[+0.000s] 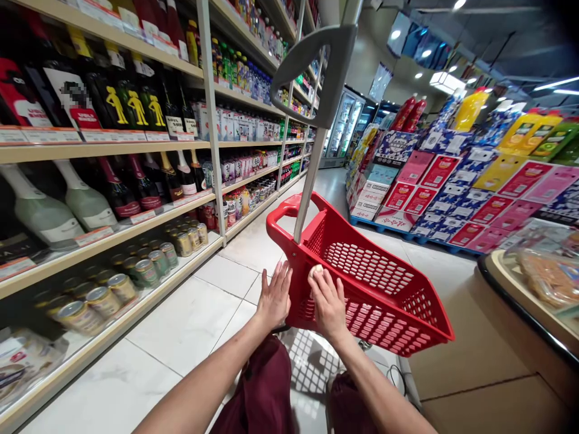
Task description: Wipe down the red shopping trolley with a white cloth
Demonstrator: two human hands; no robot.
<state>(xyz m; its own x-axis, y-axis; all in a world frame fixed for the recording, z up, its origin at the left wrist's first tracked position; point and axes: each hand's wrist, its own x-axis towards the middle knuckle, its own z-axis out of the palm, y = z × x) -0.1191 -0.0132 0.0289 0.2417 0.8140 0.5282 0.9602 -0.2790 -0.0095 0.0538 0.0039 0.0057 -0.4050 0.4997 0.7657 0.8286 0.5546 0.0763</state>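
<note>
A red plastic shopping basket [380,265] with slotted walls stands on the floor in front of me, tilted to one side in view. From its near end rises a metal pole [312,181] with a grey looped handle [339,78] at the top. My left hand [274,295] lies flat against the left side of the basket's near end, its fingers stretched out. On the near wall my right hand [329,301] presses a small whitish wad [316,271], mostly hidden under the fingers; I cannot make out what it is.
Shelves [108,150] of bottles and cans run along the left. Stacked drink cartons [434,187] stand on a blue pallet [416,239] to the right. A rounded counter [502,337] with packaged food [552,274] is close at my right. White tiles [167,325] cover the floor.
</note>
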